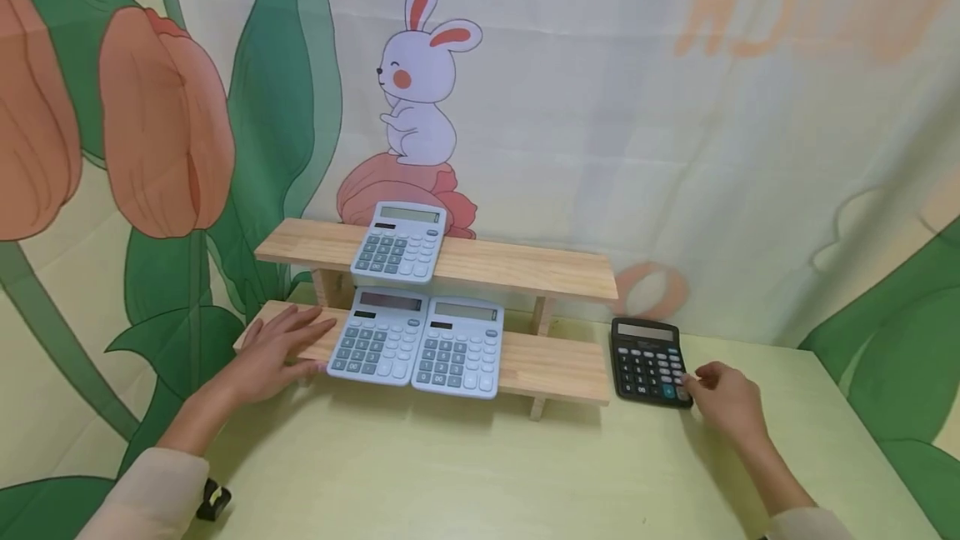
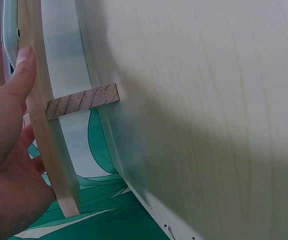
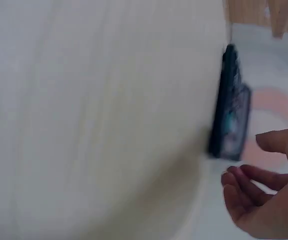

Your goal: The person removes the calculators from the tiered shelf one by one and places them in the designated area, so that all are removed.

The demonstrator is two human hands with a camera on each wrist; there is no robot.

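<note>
Fingers spread, my left hand (image 1: 273,352) rests on the left end of the lower board (image 1: 555,363) of a wooden two-tier stand. Its thumb (image 2: 25,56) reaches the edge of a pale blue calculator (image 1: 378,336). A second pale calculator (image 1: 459,348) leans beside that one, and a third (image 1: 401,242) leans on the upper board (image 1: 525,267). At the right, a black calculator (image 1: 648,361) lies on the table. My right hand (image 1: 727,400) is at its lower right corner. In the right wrist view, thumb and loosely bent fingers stand apart, with nothing between them.
The stand's short wooden legs (image 2: 83,101) hold the boards above the pale green table (image 1: 450,465). Behind hangs a printed cloth (image 1: 585,107) with a rabbit and tulips. A small black object (image 1: 213,500) is near my left sleeve (image 1: 153,490).
</note>
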